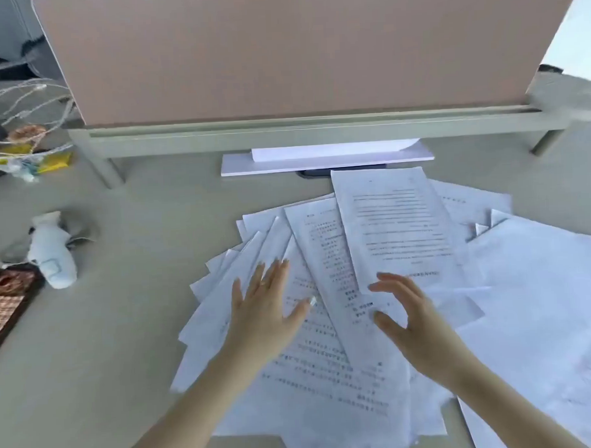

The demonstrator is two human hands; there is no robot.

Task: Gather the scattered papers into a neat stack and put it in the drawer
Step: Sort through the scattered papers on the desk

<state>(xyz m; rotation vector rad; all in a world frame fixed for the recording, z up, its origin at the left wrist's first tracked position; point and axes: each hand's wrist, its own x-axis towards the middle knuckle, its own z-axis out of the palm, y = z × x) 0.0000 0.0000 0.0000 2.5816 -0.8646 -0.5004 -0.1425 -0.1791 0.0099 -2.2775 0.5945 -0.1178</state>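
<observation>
We hold our left hand flat and our right hand open, gripping nothing, over the scattered papers fanned just in front of the desk divider, likely to sweep them together.

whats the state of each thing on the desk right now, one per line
papers: fanned out, overlapping, not stacked
left hand: open, flat over the papers
right hand: open, fingers curled, holding nothing
white pad: flat under the shelf
plush toy: lying on its side
</observation>
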